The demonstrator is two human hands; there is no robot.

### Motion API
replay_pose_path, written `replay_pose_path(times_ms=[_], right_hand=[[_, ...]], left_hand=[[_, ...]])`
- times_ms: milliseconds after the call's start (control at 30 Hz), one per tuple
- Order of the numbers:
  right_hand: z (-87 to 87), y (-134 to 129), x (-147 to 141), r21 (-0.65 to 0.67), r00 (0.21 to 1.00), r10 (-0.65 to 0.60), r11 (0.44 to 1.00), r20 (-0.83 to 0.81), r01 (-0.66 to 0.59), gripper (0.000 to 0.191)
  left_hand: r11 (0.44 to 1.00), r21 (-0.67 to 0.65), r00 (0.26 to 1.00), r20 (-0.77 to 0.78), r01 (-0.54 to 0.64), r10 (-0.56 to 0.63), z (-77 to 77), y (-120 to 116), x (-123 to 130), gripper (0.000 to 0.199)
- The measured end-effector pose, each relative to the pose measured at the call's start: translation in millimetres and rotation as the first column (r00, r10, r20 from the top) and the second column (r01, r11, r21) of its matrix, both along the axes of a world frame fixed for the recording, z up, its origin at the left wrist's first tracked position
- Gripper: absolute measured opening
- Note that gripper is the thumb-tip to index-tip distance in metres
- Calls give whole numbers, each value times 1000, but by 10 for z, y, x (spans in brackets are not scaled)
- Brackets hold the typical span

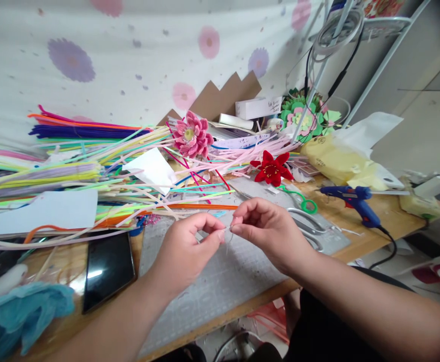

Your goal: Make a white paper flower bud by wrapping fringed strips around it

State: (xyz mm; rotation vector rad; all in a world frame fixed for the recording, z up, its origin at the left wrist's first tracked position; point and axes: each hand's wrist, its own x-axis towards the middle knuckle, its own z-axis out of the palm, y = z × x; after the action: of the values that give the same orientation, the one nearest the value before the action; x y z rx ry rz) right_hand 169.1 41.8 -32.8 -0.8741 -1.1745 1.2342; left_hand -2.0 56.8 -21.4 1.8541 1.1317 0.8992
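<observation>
Wooden surface [383,213] is crowded with multicoloured fuzzy stems [80,173]. Fine work: probably best done with light, steady pinches kept close together. Thin pale thread-like strand [226,228] is pinched at the fingertips of left hand [188,246] and right hand [270,234], held between both, above grey cutting mat [205,296]; material can't be told.

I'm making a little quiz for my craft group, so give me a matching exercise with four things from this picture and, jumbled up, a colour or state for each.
Things:
1. thin strand
2. mat
3. glue gun
4. star-shaped flower

Descriptions:
A. red
B. pinched by the left hand and the right hand
C. grey
D. blue

Pairs: 1-B, 2-C, 3-D, 4-A
</observation>
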Motion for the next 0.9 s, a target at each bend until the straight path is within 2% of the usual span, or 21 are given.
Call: replay_pose_path(times_ms=[67,233,667,900], right_hand=[[0,9,-4,-45,996,19,999,-82,-22,18],[-7,-5,-22,-99,982,38,993,-186,-57,22],[-15,-30,-34,-123,964,79,986,-254,-113,20],[19,-27,-53,-141,976,50,987,-212,-81,26]], left_hand=[[996,-78,996,78,44,-38,-8,17,-9,5],[985,-136,980,185,103,-77,-45,26,8,7],[979,-144,964,244,145,-107,-65,29,-10,11],[991,-72,979,175,115,-101,-38,25,1,9]])
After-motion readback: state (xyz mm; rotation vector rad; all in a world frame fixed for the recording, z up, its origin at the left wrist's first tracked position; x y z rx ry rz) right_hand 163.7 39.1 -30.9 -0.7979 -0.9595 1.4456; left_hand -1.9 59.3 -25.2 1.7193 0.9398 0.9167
